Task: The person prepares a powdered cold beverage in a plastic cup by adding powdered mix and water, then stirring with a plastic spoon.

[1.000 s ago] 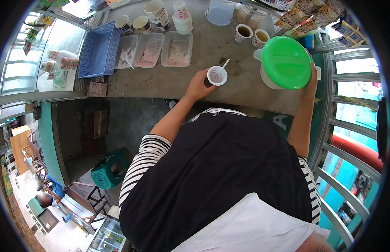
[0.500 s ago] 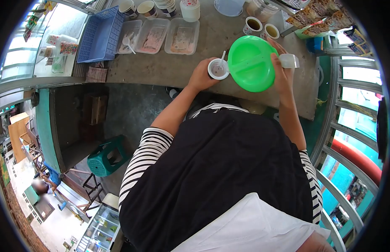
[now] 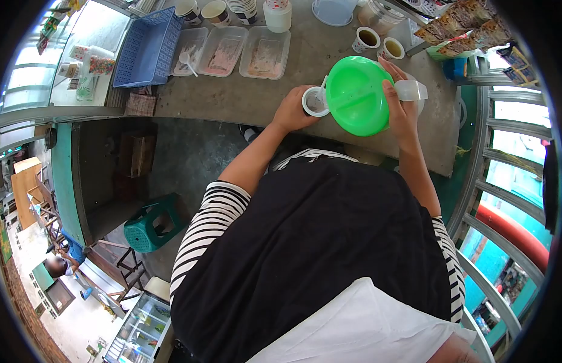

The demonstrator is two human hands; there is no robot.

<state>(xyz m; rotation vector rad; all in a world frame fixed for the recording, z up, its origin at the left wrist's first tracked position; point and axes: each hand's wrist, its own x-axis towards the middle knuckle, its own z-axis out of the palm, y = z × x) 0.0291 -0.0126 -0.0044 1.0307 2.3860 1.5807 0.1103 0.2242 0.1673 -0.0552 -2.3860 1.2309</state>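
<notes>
My left hand (image 3: pixel 292 111) is wrapped round a small paper cup (image 3: pixel 316 101), whose white rim faces up. A spoon handle sticks out at the cup's rim. My right hand (image 3: pixel 403 109) grips a pitcher with a bright green lid (image 3: pixel 359 95). The pitcher is tilted toward the cup, and its lid edge overlaps the cup's right side. A clear handle (image 3: pixel 412 90) juts out to the right, behind my right fingers. The lid hides the pouring edge.
Two filled cups (image 3: pixel 368 39) stand behind the pitcher. Plastic tubs (image 3: pixel 264 53), a blue basket (image 3: pixel 146 48) and stacked cups (image 3: pixel 242 10) line the counter (image 3: pixel 232 100). A green stool (image 3: pixel 151 225) stands below left; a person (image 3: pixel 63 264) is farther off.
The green-lidded pitcher has shifted slightly left and tilted more over the cup, covering more of the spoon. Both hands keep their hold.
</notes>
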